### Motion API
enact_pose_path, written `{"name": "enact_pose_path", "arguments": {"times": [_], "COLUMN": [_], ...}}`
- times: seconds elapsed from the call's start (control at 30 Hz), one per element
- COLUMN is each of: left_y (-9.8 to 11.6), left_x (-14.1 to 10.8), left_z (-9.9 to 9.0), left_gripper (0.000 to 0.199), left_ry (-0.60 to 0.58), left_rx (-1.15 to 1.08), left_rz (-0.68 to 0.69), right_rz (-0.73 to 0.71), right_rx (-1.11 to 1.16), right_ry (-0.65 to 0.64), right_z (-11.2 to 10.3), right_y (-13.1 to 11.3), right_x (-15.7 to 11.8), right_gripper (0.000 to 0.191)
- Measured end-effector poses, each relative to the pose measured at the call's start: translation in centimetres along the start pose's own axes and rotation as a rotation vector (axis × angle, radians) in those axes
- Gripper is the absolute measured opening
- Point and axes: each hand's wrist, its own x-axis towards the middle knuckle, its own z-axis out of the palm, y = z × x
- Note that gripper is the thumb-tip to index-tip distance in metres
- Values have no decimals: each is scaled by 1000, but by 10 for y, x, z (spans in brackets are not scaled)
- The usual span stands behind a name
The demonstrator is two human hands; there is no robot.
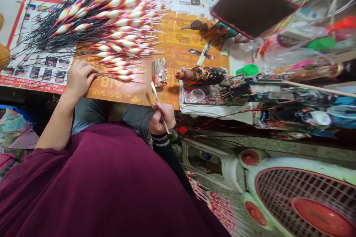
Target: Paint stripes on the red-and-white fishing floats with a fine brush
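Note:
Many fishing floats [122, 37], with white, yellow and red bodies and thin black stems, lie in a wide bundle on the table. My left hand [80, 77] rests at the near table edge, its curled fingers closed on the stem of one of the nearest floats [124, 78]. The exact grip is partly hidden by the fingers. In my right hand [162, 118], just off the table edge, is a thin stick with a swollen white tip [154, 89], held slantwise between thumb and fingers. A small paint-spattered block [160, 73] lies on the table just beyond that tip.
Right of the block sits a paint-crusted tool [203, 75] on a white-edged tray [194, 108]. Behind are a dark tablet-like panel [253, 7] and scissors-like black handles [194, 25]. A fan [306, 189] stands at lower right, with more red-white floats [219, 203] below.

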Motion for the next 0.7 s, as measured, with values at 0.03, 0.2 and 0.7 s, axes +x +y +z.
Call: {"name": "enact_pose_path", "arguments": {"times": [0.03,0.2,0.7], "left_y": [-1,-3,-1], "left_x": [-1,-3,-9], "left_z": [0,1,-3], "left_gripper": [14,13,7], "left_ry": [8,27,-19], "left_rx": [-13,-39,80], "left_rz": [2,-2,-2], "right_rz": [-4,-15,-33], "right_rx": [12,77,31], "right_ry": [2,6,6], "right_z": [0,-1,0], "right_y": [-1,-7,-9], "right_x": [1,6,9], "right_gripper": [25,33,28]}}
